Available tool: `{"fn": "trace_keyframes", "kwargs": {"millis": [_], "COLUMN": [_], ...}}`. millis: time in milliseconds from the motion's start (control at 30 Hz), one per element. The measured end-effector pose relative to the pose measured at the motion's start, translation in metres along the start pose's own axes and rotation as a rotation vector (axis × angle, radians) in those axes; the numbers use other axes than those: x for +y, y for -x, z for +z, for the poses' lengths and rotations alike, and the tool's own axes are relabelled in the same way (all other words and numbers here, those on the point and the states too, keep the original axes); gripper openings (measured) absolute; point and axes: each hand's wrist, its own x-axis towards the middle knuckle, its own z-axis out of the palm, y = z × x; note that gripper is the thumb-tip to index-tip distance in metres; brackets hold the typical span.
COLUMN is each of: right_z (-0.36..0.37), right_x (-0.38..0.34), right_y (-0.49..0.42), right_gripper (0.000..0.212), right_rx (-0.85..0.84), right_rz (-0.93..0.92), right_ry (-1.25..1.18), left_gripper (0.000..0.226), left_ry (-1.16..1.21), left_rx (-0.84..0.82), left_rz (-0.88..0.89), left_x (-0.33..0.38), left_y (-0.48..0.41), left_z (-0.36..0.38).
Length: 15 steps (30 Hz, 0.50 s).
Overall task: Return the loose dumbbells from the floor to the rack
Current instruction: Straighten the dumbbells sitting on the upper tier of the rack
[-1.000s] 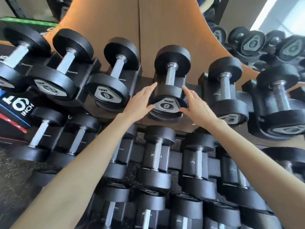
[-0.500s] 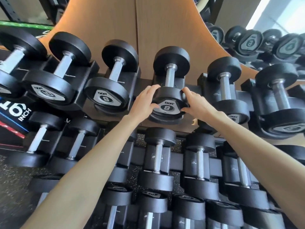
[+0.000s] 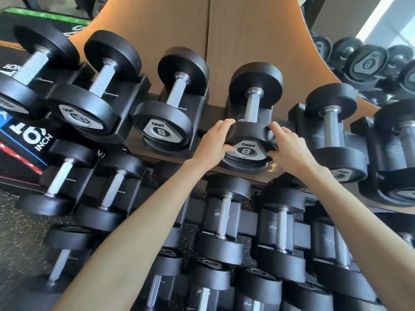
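We see a wooden back panel (image 3: pixel 247 41) rising behind the rack (image 3: pixel 215 113), whose black cradles run in tiers from the top row down toward the speckled floor (image 3: pixel 20 221). Every cradle in view carries a black dumbbell with a steel handle. On the left, beyond the rack, lies a dark box (image 3: pixel 24 140) printed "16 INCH". At upper right a second group of dumbbells (image 3: pixel 368 63) shows, blurred.

Top row, from our left: a large dumbbell cut by the frame edge, then the 10 dumbbell (image 3: pixel 89 95), then a neighbouring 8 dumbbell (image 3: pixel 173 104), then the task item, then two more to the right.

The task item, the centre 8 dumbbell (image 3: pixel 251 117), sits in its top-row cradle, handle pointing away from us toward the panel, far head just beside the wood, near head facing us with the "8" plate readable.

Both forearms reach up from the lower frame. The left hand (image 3: pixel 213 144) is wrapped on the left side of the near head, fingers curled over its rim. The right hand (image 3: pixel 289 149) is pressed to the right side of the same head, fingers on the rim. The hands are apart, the head clamped between them.
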Motion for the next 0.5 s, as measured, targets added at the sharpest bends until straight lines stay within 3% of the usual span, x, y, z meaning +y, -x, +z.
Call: {"fn": "trace_keyframes", "kwargs": {"millis": [367,500], "right_z": [0.016,0.019], "right_x": [-0.008,-0.012], "right_y": [0.01,0.017], "right_gripper": [0.052,0.069], "right_rx": [0.102,0.081], "right_rz": [0.125,0.129], "right_ry": [-0.056,-0.07], "left_gripper": [0.064,0.064], "left_ry": [-0.053,-0.148], "left_rx": [-0.04,-0.046], "left_rz": [0.085,0.068], "left_x": [-0.007,0.0], "left_y": [-0.004,0.0], "left_z": [0.0,-0.001]}}
